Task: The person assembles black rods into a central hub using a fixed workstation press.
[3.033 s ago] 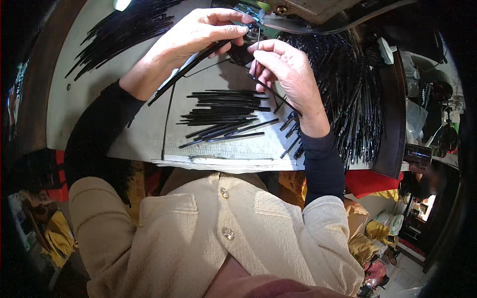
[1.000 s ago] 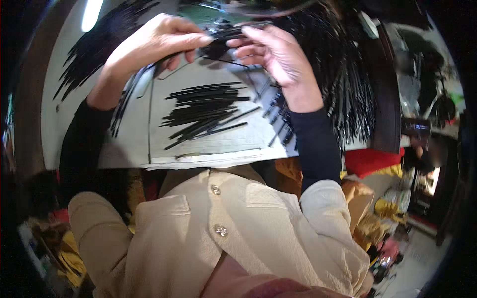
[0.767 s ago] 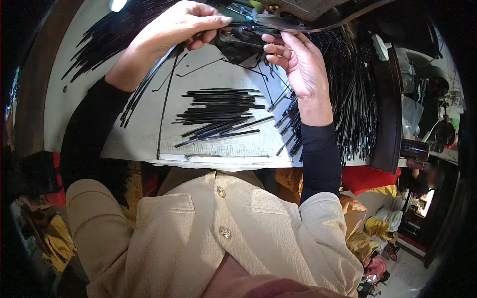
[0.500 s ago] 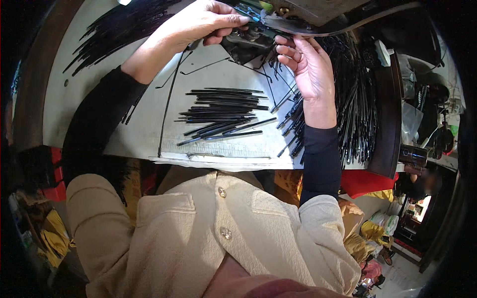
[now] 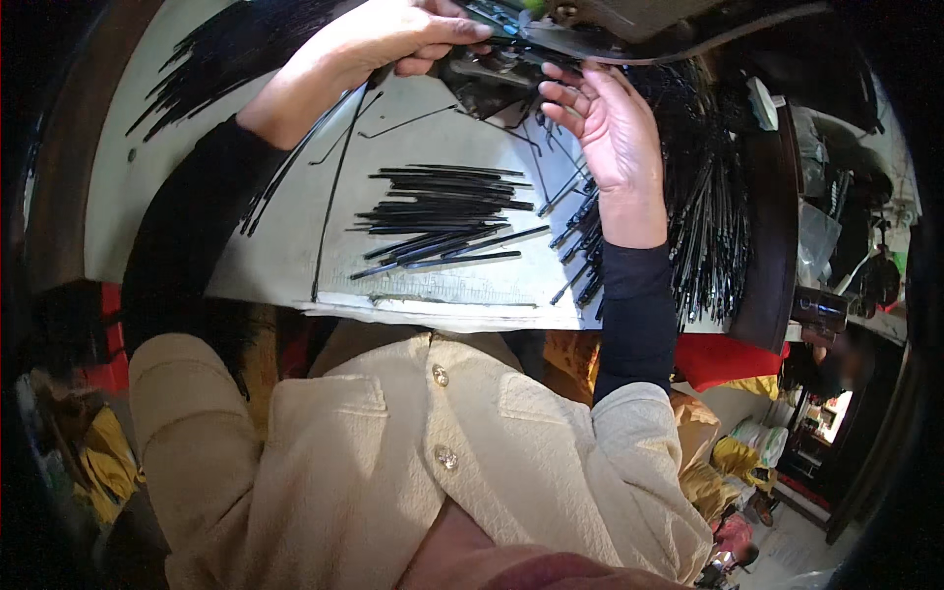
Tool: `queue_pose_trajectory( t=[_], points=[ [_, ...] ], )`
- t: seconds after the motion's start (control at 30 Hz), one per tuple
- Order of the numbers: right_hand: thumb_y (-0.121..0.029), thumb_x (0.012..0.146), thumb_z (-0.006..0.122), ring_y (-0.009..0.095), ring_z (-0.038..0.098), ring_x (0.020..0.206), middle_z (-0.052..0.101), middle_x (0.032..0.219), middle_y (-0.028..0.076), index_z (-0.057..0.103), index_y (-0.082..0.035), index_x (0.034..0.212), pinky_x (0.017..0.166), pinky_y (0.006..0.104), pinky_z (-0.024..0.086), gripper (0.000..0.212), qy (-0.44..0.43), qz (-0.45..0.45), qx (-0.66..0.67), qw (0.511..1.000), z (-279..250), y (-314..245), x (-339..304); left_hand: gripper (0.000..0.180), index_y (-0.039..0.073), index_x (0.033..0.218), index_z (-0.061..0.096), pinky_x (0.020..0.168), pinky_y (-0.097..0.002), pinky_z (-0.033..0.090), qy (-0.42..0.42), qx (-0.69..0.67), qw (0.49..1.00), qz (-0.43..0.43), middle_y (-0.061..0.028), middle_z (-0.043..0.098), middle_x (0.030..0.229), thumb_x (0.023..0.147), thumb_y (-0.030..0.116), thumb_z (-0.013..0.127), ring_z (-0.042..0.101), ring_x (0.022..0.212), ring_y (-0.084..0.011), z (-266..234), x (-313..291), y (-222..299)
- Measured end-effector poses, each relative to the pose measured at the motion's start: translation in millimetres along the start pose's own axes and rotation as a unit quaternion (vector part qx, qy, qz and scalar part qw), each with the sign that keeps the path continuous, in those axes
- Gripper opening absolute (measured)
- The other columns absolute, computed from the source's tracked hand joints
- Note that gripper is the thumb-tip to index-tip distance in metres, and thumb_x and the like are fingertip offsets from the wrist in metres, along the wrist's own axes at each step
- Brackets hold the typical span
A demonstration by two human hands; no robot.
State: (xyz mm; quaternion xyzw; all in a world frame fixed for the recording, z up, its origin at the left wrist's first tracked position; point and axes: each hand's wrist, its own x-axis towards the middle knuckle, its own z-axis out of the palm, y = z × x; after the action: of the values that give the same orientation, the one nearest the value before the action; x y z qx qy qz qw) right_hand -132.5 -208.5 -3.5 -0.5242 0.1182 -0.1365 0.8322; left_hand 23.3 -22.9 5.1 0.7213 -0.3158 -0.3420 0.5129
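Observation:
At the top of the head view, my left hand (image 5: 433, 37) is closed in a pinch on a thin dark strip (image 5: 506, 41) under a machine part. My right hand (image 5: 612, 113) is closer to the right, thumb and forefinger pinched near the strip's other end, its remaining fingers loosely curled. What exactly sits in the right fingertips is too small to make out. Between and below the hands is a dark metal block (image 5: 492, 87). On the white table nearer me lies a loose stack of short black strips (image 5: 442, 208), mostly crosswise.
A dense heap of long black rods (image 5: 703, 216) fills the table's right side, against a dark wooden edge (image 5: 772, 226). More black strips (image 5: 236, 49) lie at the far left. Thin bent rods (image 5: 339, 197) lie left of the stack. A machine arm (image 5: 649, 25) hangs overhead.
Both hands have shifted very slightly upward in the picture, along with the table's contents. The pinching fingers look much the same.

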Motion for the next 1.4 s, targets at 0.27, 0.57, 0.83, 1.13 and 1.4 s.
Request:
queue_pose_trajectory(
  t=[0.27, 0.57, 0.83, 1.13, 1.4],
  points=[
    [-0.003, 0.083, 0.058, 0.019, 0.06, 0.088, 0.062, 0.096, 0.012, 0.054, 0.004, 0.105, 0.078, 0.0348, 0.05, 0.023, 0.074, -0.102, -0.029, 0.992, -5.8, -0.6, -2.4, 0.025, 0.0, 0.079, 0.062, 0.04, -0.0216, 0.024, -0.091, -0.105, 0.99, 0.024, 0.0049, 0.042, 0.053, 0.087, 0.024, 0.06, 0.033, 0.044, -0.0036, -2.3, -7.4, 21.9],
    [-0.013, 0.074, 0.069, 0.02, 0.061, 0.076, 0.064, 0.079, 0.009, 0.066, -0.004, 0.086, 0.071, 0.0285, 0.047, 0.016, -0.135, -0.194, -0.56, 0.794, 48.2, -0.4, -30.2, 0.028, 0.002, 0.082, 0.063, 0.035, -0.0188, 0.026, -0.173, 0.01, 0.985, 0.0, 0.0046, 0.042, 0.049, 0.086, 0.03, 0.061, 0.037, 0.039, -0.0025, 15.8, -37.4, 2.0],
    [-0.013, 0.075, 0.067, 0.024, 0.062, 0.074, 0.064, 0.08, 0.012, 0.067, -0.004, 0.087, 0.067, 0.0304, 0.049, 0.016, -0.113, -0.243, -0.606, 0.749, 49.7, 0.8, -33.7, 0.027, 0.004, 0.08, 0.063, 0.041, -0.0214, 0.042, -0.091, 0.018, 0.996, -0.006, -0.0016, 0.054, 0.056, 0.088, 0.029, 0.056, 0.052, 0.043, -0.0094, -7.9, -41.6, 9.5],
    [-0.015, 0.083, 0.053, 0.003, 0.055, 0.062, 0.064, 0.07, 0.002, 0.057, 0.0, 0.11, 0.053, 0.0152, 0.037, 0.031, -0.127, 0.056, -0.413, 0.9, 45.3, -12.3, -31.6, 0.028, -0.005, 0.087, 0.064, 0.057, -0.0301, 0.048, 0.054, 0.278, 0.958, 0.044, -0.0111, 0.064, 0.069, 0.079, 0.021, 0.058, 0.06, 0.057, -0.0194, -26.5, -48.8, 21.9],
    [-0.017, 0.083, 0.056, 0.005, 0.057, 0.06, 0.065, 0.072, 0.005, 0.059, -0.002, 0.11, 0.054, 0.0179, 0.044, 0.031, -0.161, 0.103, -0.348, 0.918, 43.0, -11.1, -29.7, 0.021, 0.003, 0.085, 0.067, 0.067, -0.0378, 0.05, 0.078, 0.516, 0.844, 0.124, -0.0162, 0.064, 0.077, 0.077, 0.02, 0.056, 0.064, 0.073, -0.0303, -16.5, -47.9, 7.9]
  ],
)
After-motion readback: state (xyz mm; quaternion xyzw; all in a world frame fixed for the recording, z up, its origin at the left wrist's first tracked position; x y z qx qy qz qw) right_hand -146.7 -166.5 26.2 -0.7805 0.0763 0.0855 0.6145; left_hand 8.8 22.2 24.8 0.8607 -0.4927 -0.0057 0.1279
